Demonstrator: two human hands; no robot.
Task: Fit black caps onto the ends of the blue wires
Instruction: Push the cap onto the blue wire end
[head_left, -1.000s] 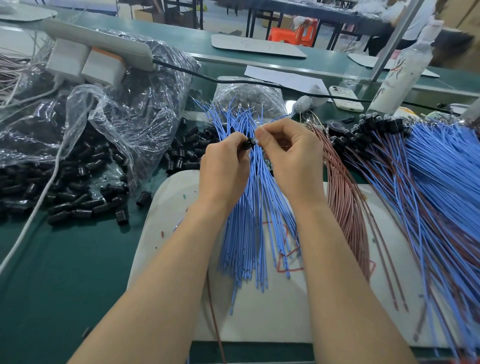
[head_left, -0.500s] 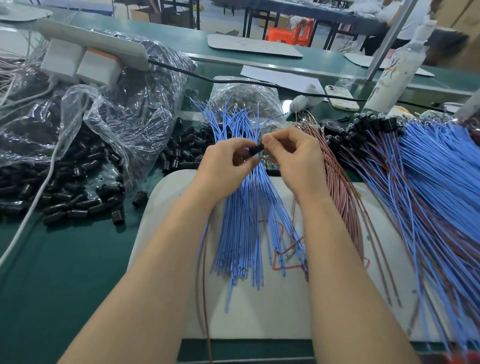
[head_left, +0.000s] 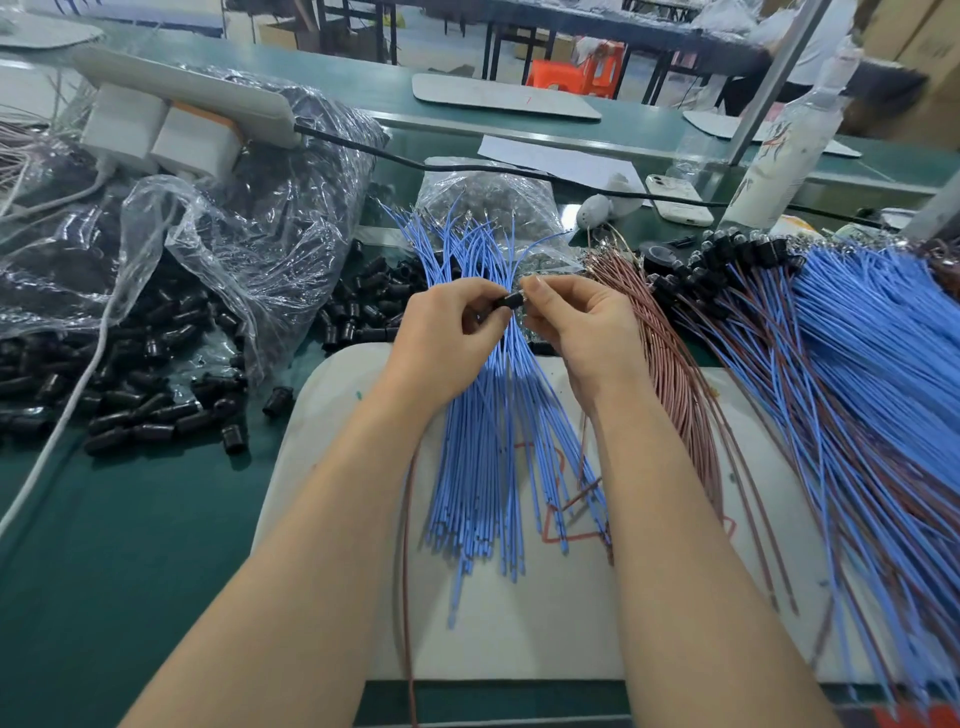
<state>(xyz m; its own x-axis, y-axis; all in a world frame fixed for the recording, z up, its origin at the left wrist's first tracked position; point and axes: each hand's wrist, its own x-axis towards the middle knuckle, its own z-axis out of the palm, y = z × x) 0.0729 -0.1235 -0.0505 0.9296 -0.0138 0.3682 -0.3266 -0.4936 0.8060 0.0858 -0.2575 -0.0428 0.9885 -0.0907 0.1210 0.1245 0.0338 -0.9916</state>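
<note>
A fan of loose blue wires (head_left: 483, 467) lies on a white mat (head_left: 332, 415) in front of me. Above it my left hand (head_left: 447, 338) pinches a small black cap (head_left: 511, 301) between thumb and fingers. My right hand (head_left: 582, 322) pinches something small at the cap's right end; what it is cannot be made out. A brown wire (head_left: 408, 571) hangs down from the hands past my left forearm. Loose black caps (head_left: 140, 410) lie heaped at the left.
A torn clear plastic bag (head_left: 234, 234) of caps sits at the left under a white power strip (head_left: 187, 98). Brown wires (head_left: 675, 364) and a pile of capped blue wires (head_left: 857, 364) spread at the right. A phone (head_left: 678, 200) and white bottle (head_left: 779, 161) stand behind.
Both hands have dropped slightly toward the mat and the cap now shows longer between the fingertips. The camera has tilted a little.
</note>
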